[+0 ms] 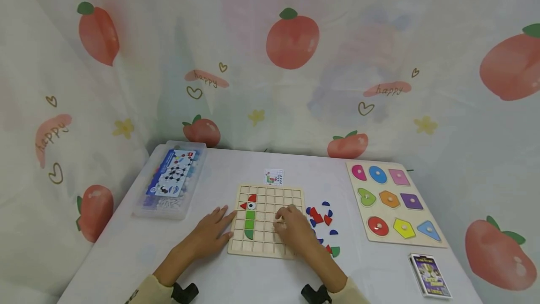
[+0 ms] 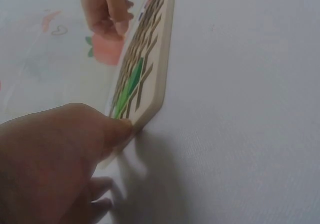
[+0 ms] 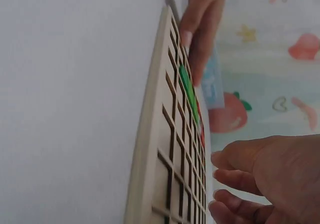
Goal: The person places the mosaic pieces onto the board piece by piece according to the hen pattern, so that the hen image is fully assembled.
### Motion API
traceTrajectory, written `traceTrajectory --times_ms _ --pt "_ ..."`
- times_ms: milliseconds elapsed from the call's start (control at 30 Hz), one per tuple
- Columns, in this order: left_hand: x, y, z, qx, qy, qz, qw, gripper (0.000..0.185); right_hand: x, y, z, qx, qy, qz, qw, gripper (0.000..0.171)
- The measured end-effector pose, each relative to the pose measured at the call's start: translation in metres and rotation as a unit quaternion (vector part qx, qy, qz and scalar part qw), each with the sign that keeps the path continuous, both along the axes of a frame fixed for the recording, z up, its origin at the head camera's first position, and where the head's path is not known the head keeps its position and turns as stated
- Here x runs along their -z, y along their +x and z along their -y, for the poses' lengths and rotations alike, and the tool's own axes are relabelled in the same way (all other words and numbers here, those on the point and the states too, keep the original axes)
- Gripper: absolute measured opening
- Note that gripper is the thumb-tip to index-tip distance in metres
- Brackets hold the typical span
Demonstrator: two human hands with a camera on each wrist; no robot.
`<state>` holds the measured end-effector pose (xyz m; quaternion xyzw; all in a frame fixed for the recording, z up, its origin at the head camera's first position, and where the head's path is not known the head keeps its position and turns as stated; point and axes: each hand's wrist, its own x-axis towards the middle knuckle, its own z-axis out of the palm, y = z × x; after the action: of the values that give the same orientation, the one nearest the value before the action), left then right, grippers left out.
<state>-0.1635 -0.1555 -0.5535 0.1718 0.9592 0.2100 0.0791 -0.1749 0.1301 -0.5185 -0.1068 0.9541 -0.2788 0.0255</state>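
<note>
A wooden grid board [image 1: 266, 247] lies on the table. In its left columns sit a red quarter-round piece [image 1: 252, 198], a small red triangle [image 1: 243, 206], a white eye piece [image 1: 251, 206], green squares [image 1: 250, 219] and a green quarter-round piece [image 1: 249, 234]. My left hand [image 1: 211, 231] touches the board's left edge, fingers spread and thumb against the rim. Over the board's right half hovers my right hand [image 1: 293, 229], its fingers loosely bent. In the right wrist view no piece shows between those fingers [image 3: 235, 179].
Loose red, blue and green pieces [image 1: 317, 217] lie right of the board. A small pattern card [image 1: 273, 177] sits behind it. At left stands a clear plastic case [image 1: 173, 182]; at right lie a shape puzzle board [image 1: 392, 212] and a card deck [image 1: 430, 276].
</note>
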Motion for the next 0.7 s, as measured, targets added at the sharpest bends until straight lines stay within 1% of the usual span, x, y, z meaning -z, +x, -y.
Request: traceTrajectory --times_ms 100,167,233,333,433,533,700 --pt "-0.002 0.0 -0.001 0.002 0.001 -0.003 1.0 0.063 -0.003 -0.005 -0.032 0.053 0.005 -0.005 0.999 0.021" --pt "-0.003 0.0 -0.001 0.001 0.004 -0.004 1.0 0.063 -0.003 -0.008 -0.053 0.085 0.017 -0.001 0.996 0.028" --pt "-0.003 0.001 -0.001 0.0 0.004 -0.002 1.0 0.063 -0.002 -0.01 -0.072 0.109 0.027 0.01 0.994 0.033" --pt "-0.002 0.001 -0.001 0.0 0.003 -0.002 1.0 0.062 0.002 -0.01 -0.093 0.133 0.045 0.025 0.99 0.036" --pt "-0.001 0.001 0.0 0.002 0.003 -0.001 1.0 0.062 0.007 -0.01 -0.104 0.138 0.049 0.037 0.989 0.032" --pt "-0.001 0.0 0.0 0.002 0.003 -0.001 1.0 0.063 0.007 -0.01 -0.108 0.132 0.049 0.043 0.989 0.027" --pt "0.0 -0.001 -0.001 0.003 0.005 -0.002 1.0 0.062 0.008 -0.007 -0.112 0.135 0.043 0.048 0.989 0.03"
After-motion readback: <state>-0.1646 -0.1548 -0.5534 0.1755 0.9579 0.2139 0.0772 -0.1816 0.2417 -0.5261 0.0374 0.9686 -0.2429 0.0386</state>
